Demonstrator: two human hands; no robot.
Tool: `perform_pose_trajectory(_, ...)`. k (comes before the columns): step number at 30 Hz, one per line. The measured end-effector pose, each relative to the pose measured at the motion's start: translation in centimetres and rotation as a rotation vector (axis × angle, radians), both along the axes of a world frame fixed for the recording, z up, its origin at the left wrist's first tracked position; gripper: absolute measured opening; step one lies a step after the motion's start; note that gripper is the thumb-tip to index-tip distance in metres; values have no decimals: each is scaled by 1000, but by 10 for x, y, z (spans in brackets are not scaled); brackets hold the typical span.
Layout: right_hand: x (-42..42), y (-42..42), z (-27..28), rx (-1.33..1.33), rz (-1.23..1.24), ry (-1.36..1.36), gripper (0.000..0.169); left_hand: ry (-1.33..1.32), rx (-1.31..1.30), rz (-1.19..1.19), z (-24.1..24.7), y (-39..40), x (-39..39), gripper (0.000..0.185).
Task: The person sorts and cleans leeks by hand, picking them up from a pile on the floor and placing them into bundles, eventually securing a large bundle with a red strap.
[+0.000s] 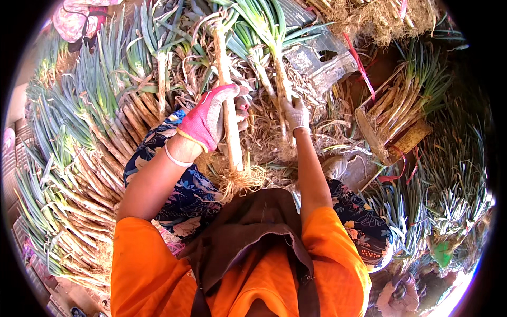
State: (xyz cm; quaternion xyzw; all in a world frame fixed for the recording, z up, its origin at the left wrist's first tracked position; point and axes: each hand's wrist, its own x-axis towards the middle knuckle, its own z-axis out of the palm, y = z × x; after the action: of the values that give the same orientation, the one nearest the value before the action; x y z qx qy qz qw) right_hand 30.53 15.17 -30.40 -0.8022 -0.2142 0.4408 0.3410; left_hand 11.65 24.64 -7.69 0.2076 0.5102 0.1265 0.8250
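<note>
My left hand (pixel 214 115), in a pink work glove with a yellow cuff, grips a thick Welsh onion (pixel 229 126) by its pale stalk. That onion's roots (pixel 241 178) hang over my lap, and its top points away from me. In a pale knit glove, my right hand (pixel 296 113) holds the lower stalk of a second Welsh onion (pixel 282 79), whose green leaves fan out at the top. Another onion stalk (pixel 266 81) lies just left of it. Dry peeled leaves and skins (pixel 257 130) cover the ground under both hands.
A long row of Welsh onions (pixel 99 166) curves along my left side. On the right, a low frame (pixel 370 134) with red ties holds a bundle of onions (pixel 400 95). A worn dark plastic crate piece (pixel 317 59) lies beyond my right hand. More leafy bundles (pixel 447 190) stand far right.
</note>
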Motion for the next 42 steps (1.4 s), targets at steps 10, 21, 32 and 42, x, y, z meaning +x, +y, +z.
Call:
perform_pose_trajectory(10, -7, 8, 11, -61, 217, 97, 47, -157, 1, -7, 1, 2, -1, 29)
perform_pose_trajectory(21, -76, -15, 158, 418, -130, 1115, 33, -60, 327, 113, -38, -32, -20, 36)
perform_pose_trajectory(32, -70, -80, 228, 503, -84, 936, 47, -459, -1, 206, 6, -58, -56, 15)
perform_pose_trajectory(42, -55, -136, 127, 515, -333, 1302, 35, -1022, 389, -82, 204, 55, -207, 36)
